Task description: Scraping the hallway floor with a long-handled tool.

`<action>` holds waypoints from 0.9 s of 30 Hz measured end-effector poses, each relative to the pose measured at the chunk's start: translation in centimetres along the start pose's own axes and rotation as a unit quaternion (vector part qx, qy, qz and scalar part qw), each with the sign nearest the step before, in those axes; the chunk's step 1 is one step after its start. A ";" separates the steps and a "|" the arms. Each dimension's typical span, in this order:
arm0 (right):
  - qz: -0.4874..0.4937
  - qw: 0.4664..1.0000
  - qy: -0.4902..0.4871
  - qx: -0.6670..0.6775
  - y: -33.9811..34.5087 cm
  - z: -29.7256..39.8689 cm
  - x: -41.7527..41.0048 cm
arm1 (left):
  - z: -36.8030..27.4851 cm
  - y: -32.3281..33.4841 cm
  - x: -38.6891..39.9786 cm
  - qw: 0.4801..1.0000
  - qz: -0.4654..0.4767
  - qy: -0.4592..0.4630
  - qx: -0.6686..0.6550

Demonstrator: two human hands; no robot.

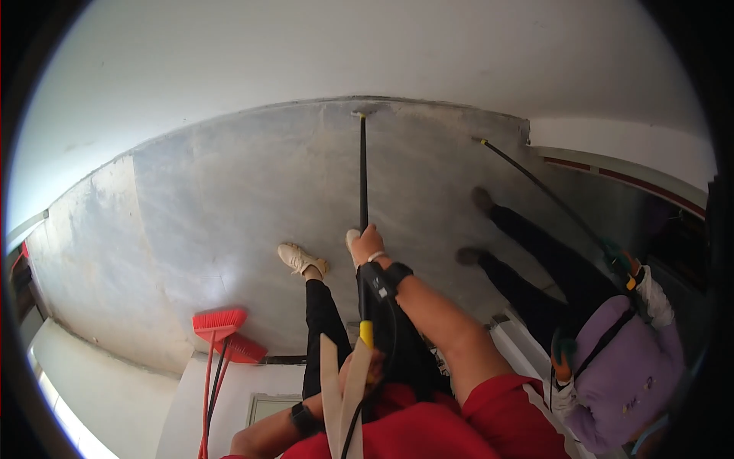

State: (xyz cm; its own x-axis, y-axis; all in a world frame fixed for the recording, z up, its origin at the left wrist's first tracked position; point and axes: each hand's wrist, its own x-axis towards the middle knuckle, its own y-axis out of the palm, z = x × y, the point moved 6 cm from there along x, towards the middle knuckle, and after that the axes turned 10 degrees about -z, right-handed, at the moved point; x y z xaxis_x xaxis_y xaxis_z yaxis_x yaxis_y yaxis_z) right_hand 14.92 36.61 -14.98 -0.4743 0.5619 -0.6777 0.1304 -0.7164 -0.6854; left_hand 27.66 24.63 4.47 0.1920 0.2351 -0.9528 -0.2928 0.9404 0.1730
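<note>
My right hand point(367, 245) is wrapped around the middle of a long black pole point(363, 172), which looks like a long-handled floor scraper. Its flat head point(360, 114) rests on the grey concrete floor point(246, 189), close to the foot of the wall. Near my waist, my left hand point(346, 370) holds the pole's rear end, by a yellow section point(366, 333). Pale straps point(344, 378) hide part of that hand. A dark device is strapped to my right wrist, and a cable runs down from it.
On the right, a co-worker point(619, 367) in a purple top and work gloves holds a similar pole point(545, 189), its tip near the floor. Red brooms point(221, 321) lean against a white wall at lower left. A white wall point(344, 51) bounds the floor ahead.
</note>
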 end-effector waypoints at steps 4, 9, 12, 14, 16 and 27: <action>-0.020 0.999 -0.009 0.050 -1.7 0.2 2.9 | -0.7 3.4 0.7 1.000 -0.010 0.005 0.002; 0.036 0.999 -0.012 0.033 0.4 -3.2 1.6 | 1.8 2.7 0.2 1.000 -0.009 -0.004 0.028; 0.015 0.999 -0.009 0.045 0.1 -3.2 3.7 | 0.5 3.1 0.9 0.999 -0.010 -0.001 0.052; 0.026 0.999 0.030 0.031 0.1 -2.9 3.6 | 0.3 3.5 0.9 1.000 0.018 -0.009 0.021; -0.034 0.999 0.003 -0.009 -1.1 -2.4 3.6 | 0.0 3.3 1.2 0.998 0.028 0.008 0.054; 0.172 0.819 0.079 0.541 -0.6 0.0 -4.3 | -0.2 1.7 1.0 0.950 0.149 -0.106 0.254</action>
State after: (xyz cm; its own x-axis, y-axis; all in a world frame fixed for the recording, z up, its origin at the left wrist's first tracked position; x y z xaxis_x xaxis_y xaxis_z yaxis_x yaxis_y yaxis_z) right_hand 16.88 34.60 -11.59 -0.4423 0.2356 -0.8653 -0.6567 -0.7423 0.1335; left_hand 27.17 26.46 3.76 0.3711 0.5024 -0.7809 0.1152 0.8096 0.5756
